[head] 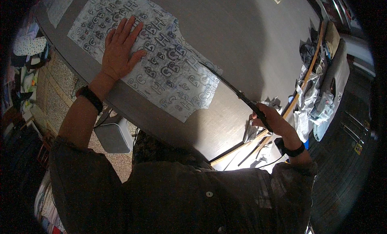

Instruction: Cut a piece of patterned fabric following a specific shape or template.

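A large cut piece of letter-patterned fabric [163,58] lies flat on the dark grey tabletop [229,25]. Spread out over its left part, my left hand [121,49] rests palm down with nothing in it. My right hand [270,119], off to the right, holds a pair of long dark shears [242,96] by the handles. The blades point up and left, and their tips reach the fabric's right edge. Another layer shows along that edge. Whether the blades are apart I cannot tell.
Beyond a wooden strip [307,78] at the table's right edge lie fabric scraps [308,94] and folded cloth [331,40]. A grey bin-like object [115,137] stands on the floor at the near left. Another patterned piece [60,7] lies at the upper left.
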Action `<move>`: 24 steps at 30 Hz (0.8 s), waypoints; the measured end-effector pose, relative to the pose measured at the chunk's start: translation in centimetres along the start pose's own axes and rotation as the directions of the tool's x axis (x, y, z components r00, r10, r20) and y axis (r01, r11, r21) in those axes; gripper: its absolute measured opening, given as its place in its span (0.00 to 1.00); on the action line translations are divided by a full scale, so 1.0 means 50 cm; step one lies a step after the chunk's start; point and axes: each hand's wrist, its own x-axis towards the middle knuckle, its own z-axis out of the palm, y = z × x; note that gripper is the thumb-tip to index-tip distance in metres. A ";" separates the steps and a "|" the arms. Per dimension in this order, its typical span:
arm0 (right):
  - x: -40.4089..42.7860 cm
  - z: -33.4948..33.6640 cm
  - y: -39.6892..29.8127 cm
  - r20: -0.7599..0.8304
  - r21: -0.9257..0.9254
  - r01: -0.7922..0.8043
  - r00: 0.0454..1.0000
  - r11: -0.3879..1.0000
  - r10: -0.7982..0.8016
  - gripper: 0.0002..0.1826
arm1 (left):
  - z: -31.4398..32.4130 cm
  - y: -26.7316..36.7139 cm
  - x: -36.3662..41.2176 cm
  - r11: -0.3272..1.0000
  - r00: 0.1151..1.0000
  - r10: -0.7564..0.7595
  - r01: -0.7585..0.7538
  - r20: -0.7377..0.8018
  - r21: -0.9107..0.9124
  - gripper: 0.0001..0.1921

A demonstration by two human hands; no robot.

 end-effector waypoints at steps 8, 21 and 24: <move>0.004 -0.001 0.015 0.036 0.384 -0.094 0.996 0.918 0.087 0.12 | 0.003 -0.003 0.001 1.000 0.999 0.015 -0.015 -0.028 -0.004 0.37; 0.031 0.012 -0.055 -0.021 0.030 0.026 0.999 0.999 -0.025 0.17 | 0.007 -0.005 -0.003 1.000 1.000 -0.005 0.005 -0.014 0.005 0.37; 0.033 0.016 -0.043 -0.013 0.008 0.013 1.000 1.000 -0.013 0.17 | 0.003 -0.002 -0.003 1.000 1.000 -0.014 0.014 -0.008 0.016 0.37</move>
